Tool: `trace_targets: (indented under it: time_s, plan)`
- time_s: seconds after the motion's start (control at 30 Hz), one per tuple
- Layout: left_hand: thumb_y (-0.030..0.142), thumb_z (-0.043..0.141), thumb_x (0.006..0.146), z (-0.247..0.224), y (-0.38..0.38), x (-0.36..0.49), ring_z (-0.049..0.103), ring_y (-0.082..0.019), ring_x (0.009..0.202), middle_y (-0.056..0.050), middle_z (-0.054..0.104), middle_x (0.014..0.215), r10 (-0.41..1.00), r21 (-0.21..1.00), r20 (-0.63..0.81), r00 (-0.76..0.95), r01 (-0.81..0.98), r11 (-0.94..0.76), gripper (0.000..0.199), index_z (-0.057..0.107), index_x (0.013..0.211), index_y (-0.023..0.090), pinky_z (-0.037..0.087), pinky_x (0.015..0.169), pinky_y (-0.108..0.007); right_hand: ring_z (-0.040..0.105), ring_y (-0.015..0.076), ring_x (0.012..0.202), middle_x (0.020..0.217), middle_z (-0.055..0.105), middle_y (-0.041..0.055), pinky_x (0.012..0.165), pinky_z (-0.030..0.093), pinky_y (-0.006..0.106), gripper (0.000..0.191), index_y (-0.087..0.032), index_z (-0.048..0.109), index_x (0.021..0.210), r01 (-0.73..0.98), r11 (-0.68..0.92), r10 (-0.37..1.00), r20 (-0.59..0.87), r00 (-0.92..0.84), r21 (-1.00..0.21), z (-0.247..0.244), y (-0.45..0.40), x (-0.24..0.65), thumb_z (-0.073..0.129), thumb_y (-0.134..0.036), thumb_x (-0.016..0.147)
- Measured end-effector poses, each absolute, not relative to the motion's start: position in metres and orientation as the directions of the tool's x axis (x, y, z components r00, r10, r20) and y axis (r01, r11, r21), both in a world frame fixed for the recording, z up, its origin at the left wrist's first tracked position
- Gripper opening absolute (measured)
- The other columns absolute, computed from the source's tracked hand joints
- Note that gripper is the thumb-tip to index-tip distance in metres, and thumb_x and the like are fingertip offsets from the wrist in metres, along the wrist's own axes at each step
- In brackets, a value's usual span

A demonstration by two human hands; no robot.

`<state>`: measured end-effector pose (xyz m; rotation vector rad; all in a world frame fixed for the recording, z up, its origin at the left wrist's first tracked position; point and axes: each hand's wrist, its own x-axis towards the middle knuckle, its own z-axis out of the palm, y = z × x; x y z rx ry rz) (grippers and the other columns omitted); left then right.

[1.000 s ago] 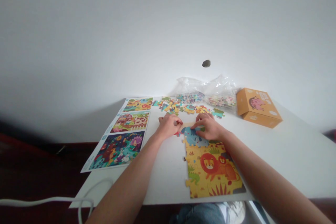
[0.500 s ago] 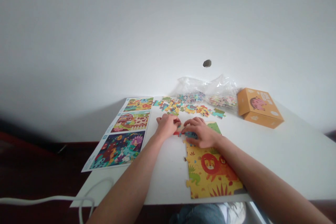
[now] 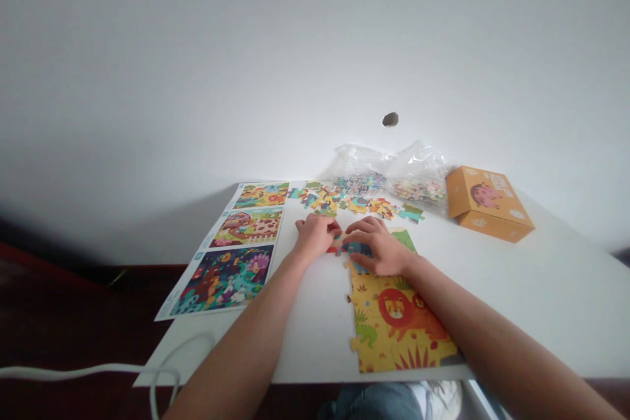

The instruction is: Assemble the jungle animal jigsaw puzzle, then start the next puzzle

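A partly joined jigsaw puzzle (image 3: 384,321) with a red-maned lion on yellow lies near the front of the table. My right hand (image 3: 377,246) rests over its upper left part, fingers spread and bent, covering some of a blue figure. Just left of it, my left hand (image 3: 316,235) pinches a puzzle piece (image 3: 333,250), of which a red and blue bit shows below the fingers. That piece is at the puzzle's upper left edge; whether it is locked in is hidden by the fingers.
Several loose puzzle pieces (image 3: 325,199) lie behind my hands. Plastic bags of pieces (image 3: 418,187) and an orange box (image 3: 492,203) stand at the back right. A picture sheet (image 3: 207,251) lies to the left, and a white cable (image 3: 98,369) hangs by the front left corner.
Both hands stay at almost the same spot. The right fingers have shifted slightly, showing a little more of the blue figure; the whole view has moved a touch.
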<state>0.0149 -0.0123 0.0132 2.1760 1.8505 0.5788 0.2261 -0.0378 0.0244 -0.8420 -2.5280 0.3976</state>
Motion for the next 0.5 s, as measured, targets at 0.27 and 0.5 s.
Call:
trace_targets:
  time_s: [0.27,0.5]
  plan:
    - [0.029,0.066,0.082,0.0120,-0.0125,0.0156,0.059,-0.027,0.108,-0.002,0.073,0.098,0.978,0.426,0.166,0.125,0.886,-0.185,0.010,0.074,0.077,0.027,0.036,0.094,-0.045,0.050,0.0278,0.113,0.127,0.063,0.0065,0.103,0.034,0.051,0.037,-0.025,0.069,0.117,0.503,0.754,0.643,0.321,-0.695,-0.422,0.0201,-0.0321,0.2282,0.062,-0.022,0.081]
    - [0.030,0.068,0.082,0.0164,-0.0139,0.0166,0.060,-0.027,0.107,-0.002,0.074,0.100,0.981,0.428,0.145,0.128,0.886,-0.179,0.008,0.074,0.079,0.026,0.036,0.092,-0.044,0.050,0.0275,0.116,0.130,0.061,0.0062,0.105,0.034,0.050,0.052,-0.025,0.062,0.124,0.463,0.768,0.626,0.368,-0.687,-0.443,0.0215,-0.0329,0.2277,0.056,-0.012,0.074]
